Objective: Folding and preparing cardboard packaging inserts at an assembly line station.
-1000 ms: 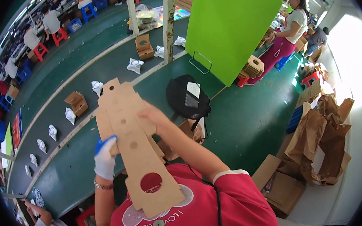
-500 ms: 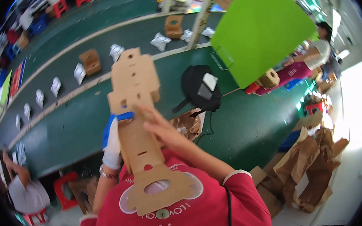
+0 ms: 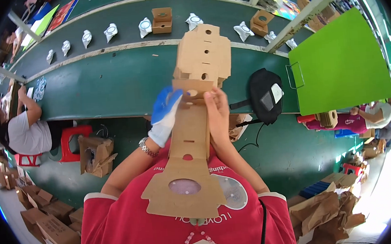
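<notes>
A brown cardboard box blank, partly folded, stretches from my chest to the bench edge. Its wide near panel with an oval hole lies against my red shirt. My left hand, in a blue and white glove, grips the blank's left edge by a raised flap with a hole. On the opposite edge my bare right hand pinches the same flap area, thumb on the inside. Just beyond both hands, layered flat cardboard blanks with punched holes rest on the green bench.
A black bag lies right of the blanks, near a large green board. Beyond the bench, a belt carries white-wrapped items and open cardboard boxes. A person sits at left; another person is at right.
My view has swung left. My left hand has moved to the edge of the flap, and my right hand, earlier flat over the blank, now grips its right edge. The flap is folded up.
</notes>
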`<state>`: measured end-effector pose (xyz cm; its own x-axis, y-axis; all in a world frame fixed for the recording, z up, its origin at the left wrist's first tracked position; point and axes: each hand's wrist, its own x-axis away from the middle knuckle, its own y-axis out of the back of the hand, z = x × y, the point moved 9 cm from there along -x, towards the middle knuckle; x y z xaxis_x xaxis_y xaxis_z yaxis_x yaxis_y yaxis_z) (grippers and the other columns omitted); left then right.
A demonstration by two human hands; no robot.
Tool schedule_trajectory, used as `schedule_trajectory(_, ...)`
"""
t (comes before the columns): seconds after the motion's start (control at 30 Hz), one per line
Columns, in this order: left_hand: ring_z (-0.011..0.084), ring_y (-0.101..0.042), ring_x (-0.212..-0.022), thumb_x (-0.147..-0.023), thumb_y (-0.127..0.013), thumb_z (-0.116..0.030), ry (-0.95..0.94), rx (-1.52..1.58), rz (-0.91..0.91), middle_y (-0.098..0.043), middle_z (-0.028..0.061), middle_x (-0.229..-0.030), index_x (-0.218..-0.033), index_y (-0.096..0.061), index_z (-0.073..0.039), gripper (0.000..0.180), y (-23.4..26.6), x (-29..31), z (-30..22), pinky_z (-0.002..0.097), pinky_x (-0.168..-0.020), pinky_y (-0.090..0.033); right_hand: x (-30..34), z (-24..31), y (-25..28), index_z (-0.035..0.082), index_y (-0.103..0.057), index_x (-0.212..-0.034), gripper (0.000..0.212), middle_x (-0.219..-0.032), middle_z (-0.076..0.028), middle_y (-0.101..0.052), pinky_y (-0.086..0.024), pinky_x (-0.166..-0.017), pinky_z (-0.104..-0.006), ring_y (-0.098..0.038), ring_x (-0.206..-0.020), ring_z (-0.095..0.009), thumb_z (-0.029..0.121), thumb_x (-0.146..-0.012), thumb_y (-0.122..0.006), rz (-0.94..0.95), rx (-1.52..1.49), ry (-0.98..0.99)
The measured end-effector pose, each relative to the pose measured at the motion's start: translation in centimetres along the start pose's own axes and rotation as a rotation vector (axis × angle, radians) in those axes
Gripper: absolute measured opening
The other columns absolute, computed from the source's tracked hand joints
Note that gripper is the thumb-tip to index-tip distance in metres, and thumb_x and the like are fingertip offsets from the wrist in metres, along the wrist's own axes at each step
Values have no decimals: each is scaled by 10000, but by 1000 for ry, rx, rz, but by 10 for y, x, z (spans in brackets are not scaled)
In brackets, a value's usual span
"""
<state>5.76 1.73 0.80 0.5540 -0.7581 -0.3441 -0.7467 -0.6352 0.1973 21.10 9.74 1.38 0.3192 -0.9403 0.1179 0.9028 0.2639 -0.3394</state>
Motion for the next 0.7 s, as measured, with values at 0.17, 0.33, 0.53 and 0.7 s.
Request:
schedule_trajectory(0.17,225,-620,-1060,-1004,-540,-127,6,-127,148,-650,124,-1121,-1146,-610,-2,202,9,14,20,322,-894,-486,-23,-84,27,67,-605,-948,385,-845,49,-490,-353,-641,-244,-417,-725,-62,424,-1027,-486,117,-182,-300)
schedule_trajectory(0.33,189,-604,-1118,-1060,-399,-374,771,356,648,-658,85,-1188,-1291,-564,2,471,3,9,21,325,-979,-453,-21,-36,3,25,-635,-1015,327,-850,2,-566,-425,-615,-278,-504,-775,-77,335,-914,-666,666,291,-352)
schedule_trajectory(0.53,160,-643,-912,-902,-694,-309,164,-346,1163,-696,77,-1035,-1125,-677,-57,337,-24,-27,-29,314,-824,-518,-17,-16,-38,-22,-538,-1046,488,-992,-149,-659,-511,-797,-366,-643,-938,-263,256,-741,-799,890,862,-25)
schedule_trajectory(0.7,405,-634,-861,-832,-648,-208,-204,-802,1315,-687,195,-924,-927,-694,-77,169,-50,-26,-19,439,-723,-522,-8,12,-69,-35,-506,-988,374,-891,-236,-656,-531,-746,-457,-664,-861,-399,115,-715,-713,744,1292,292)
